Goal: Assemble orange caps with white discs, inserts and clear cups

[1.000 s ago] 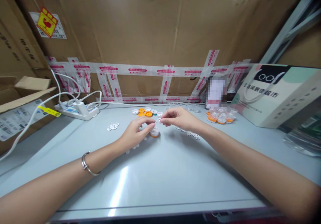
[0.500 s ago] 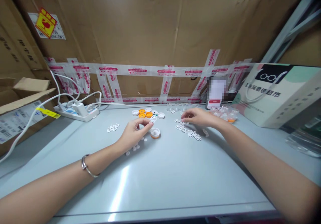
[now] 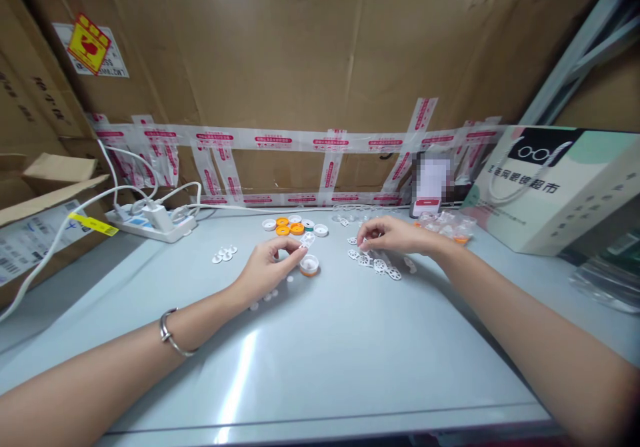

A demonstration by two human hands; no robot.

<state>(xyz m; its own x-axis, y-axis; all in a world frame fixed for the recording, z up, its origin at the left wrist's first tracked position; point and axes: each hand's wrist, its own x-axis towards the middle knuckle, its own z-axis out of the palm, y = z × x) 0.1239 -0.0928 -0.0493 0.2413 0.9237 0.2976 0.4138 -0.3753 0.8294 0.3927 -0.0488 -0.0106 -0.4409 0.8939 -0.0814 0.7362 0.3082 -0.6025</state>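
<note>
In the head view, the left hand (image 3: 273,263) has thumb and fingers clamped on a small white openwork plastic piece (image 3: 307,239), above and just beside a round white-and-orange plastic cup (image 3: 309,266), its inside too small to make out. The right hand (image 3: 385,235) has its fingertips at the flat white spoked plastic discs (image 3: 380,266) on the grey table (image 3: 310,367); whether they grip one, I cannot tell. An open brown cardboard box (image 3: 50,227) stands at the left edge, contents unclear.
</note>
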